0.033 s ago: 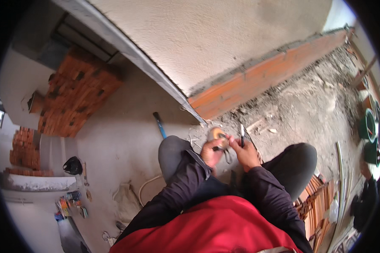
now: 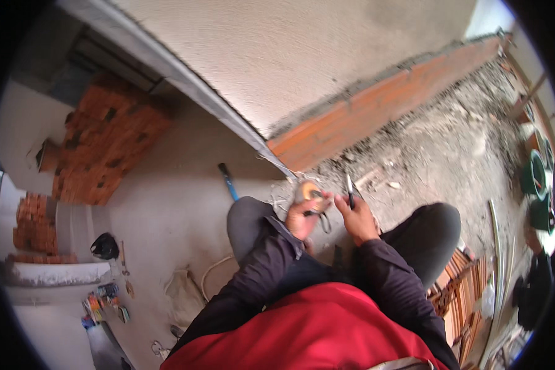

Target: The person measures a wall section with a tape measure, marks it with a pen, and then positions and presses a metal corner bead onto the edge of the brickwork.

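Observation:
My left hand (image 2: pixel 301 219) grips a yellow-and-silver tape measure (image 2: pixel 306 192) with a dark strap loop hanging below it, between my bent knees. My right hand (image 2: pixel 359 220), just right of it, holds a slim upright tool (image 2: pixel 350 191) with a black lower part and a pale pointed end, perhaps a knife or marker. Beyond my left knee a blue-handled tool (image 2: pixel 229 182) lies on the grey floor, near the corner where a plastered wall (image 2: pixel 314 55) meets the rubble strip.
Brick stacks (image 2: pixel 105 142) stand at left, near a black bag (image 2: pixel 105 245). An orange block course (image 2: pixel 382 105) borders rubble at upper right. Green buckets (image 2: pixel 531 176), long strips (image 2: pixel 496 265) and tile pieces (image 2: pixel 456 280) are at right, with a person's dark-clothed part (image 2: pixel 529 296) at the edge.
My hands have drawn slightly apart, the tape measure and the slim tool shifting a little up the picture. The whole view has moved slightly.

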A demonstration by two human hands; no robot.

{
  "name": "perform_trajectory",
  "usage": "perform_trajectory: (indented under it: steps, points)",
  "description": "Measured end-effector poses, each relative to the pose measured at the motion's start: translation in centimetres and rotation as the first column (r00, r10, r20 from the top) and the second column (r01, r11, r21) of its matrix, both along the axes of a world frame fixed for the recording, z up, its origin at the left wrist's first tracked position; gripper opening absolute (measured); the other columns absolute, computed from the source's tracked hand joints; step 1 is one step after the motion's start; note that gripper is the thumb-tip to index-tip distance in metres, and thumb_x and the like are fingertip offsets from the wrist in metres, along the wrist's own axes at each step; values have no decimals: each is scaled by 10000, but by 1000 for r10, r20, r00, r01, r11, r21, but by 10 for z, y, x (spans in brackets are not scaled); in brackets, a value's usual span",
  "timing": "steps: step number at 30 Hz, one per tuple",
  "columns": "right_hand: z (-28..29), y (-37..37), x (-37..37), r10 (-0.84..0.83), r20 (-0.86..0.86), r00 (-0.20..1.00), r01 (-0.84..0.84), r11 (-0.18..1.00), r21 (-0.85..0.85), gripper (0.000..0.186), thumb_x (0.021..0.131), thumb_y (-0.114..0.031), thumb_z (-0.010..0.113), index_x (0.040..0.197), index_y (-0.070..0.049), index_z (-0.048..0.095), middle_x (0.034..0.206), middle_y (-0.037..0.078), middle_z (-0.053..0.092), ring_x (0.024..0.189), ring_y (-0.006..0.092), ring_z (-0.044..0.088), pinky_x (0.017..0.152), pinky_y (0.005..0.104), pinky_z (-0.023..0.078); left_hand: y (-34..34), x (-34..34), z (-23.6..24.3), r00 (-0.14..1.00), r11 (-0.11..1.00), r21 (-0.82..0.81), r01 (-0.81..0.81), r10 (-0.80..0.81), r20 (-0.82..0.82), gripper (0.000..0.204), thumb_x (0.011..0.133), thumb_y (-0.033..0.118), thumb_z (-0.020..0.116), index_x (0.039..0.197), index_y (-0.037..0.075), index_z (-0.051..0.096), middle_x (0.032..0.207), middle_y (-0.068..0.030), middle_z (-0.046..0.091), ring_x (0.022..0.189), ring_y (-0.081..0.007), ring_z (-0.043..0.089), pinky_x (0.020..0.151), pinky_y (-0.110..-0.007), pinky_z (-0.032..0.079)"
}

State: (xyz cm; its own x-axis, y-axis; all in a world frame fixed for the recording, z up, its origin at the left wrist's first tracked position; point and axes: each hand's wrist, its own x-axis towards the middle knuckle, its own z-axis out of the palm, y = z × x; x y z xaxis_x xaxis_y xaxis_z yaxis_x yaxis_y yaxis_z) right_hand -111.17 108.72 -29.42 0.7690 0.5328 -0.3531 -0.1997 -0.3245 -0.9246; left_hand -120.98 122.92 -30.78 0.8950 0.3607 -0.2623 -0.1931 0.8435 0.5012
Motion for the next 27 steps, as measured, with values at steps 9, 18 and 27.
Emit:
perform_trajectory:
  steps: [9, 18, 27]
  points:
    - [44, -13, 21, 6, -133, 991, 30, 963, 268, 376, 1046, -409, 396, 912, -87, 535, 789, -17, 546, 662, 66, 499, 579, 241, 407, 8, 0, 37, 867, 823, 284, 492, -492, -76, 496, 796, 304, 702, 1185, 63, 511, 1179, -111, 541, 973, -231, 632, 860, -340, 494]
    - [63, -14, 30, -62, -268, 962, 130, 960, 247, 471, 1034, -471, 413, 793, -94, 559, 613, -44, 419, 526, 76, 384, 485, 262, 336, 3, -3, 22, 630, 570, 279, 773, -740, -234, 688, 908, 683, 446, 1137, 42, 546, 1112, -64, 553, 913, -154, 592, 738, -265, 488]
    - [96, -42, 20, 710, 104, 697, -617, 667, -417, 439, 979, -395, 495, 937, 0, 683, 842, 237, 658, 853, 414, 631, 764, 468, 478, 10, -2, 23, 728, 507, 552, 662, -610, -313, 603, 983, 618, 333, 1189, 83, 520, 927, 7, 567, 788, -53, 543, 684, -222, 463]
